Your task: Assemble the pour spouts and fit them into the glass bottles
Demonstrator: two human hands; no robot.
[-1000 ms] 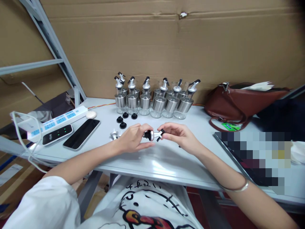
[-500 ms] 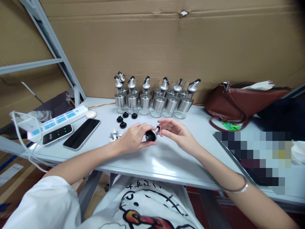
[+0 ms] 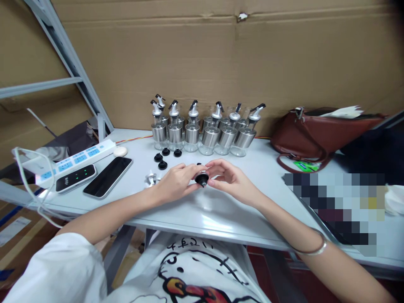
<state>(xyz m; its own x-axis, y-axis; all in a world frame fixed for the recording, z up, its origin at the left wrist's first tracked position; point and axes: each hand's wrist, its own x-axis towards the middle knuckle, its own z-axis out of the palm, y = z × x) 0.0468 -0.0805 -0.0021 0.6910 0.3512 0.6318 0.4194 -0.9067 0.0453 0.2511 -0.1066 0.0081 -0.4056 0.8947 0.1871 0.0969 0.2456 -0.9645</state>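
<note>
Both my hands meet over the middle of the grey table (image 3: 202, 214) and pinch one small pourer spout (image 3: 201, 179) with a black stopper end facing me. My left hand (image 3: 176, 182) grips it from the left, fingers curled. My right hand (image 3: 229, 179) closes on its far end from the right. Several black stoppers (image 3: 165, 155) lie just beyond my left hand. A loose silver spout part (image 3: 150, 179) rests by my left wrist. Several glass bottles with steel collars and pourer tops (image 3: 202, 130) stand in a cluster at the back.
At the left lie a white power strip (image 3: 75, 159), a dark phone (image 3: 109, 176) and a small black device (image 3: 75, 178). A brown leather bag (image 3: 315, 130) sits at the right. A cardboard wall (image 3: 221, 54) backs the table, beside a metal shelf frame (image 3: 63, 54).
The spout has been turned from lying sideways between my hands until its black stopper end points at me. My right hand has closed in towards my left.
</note>
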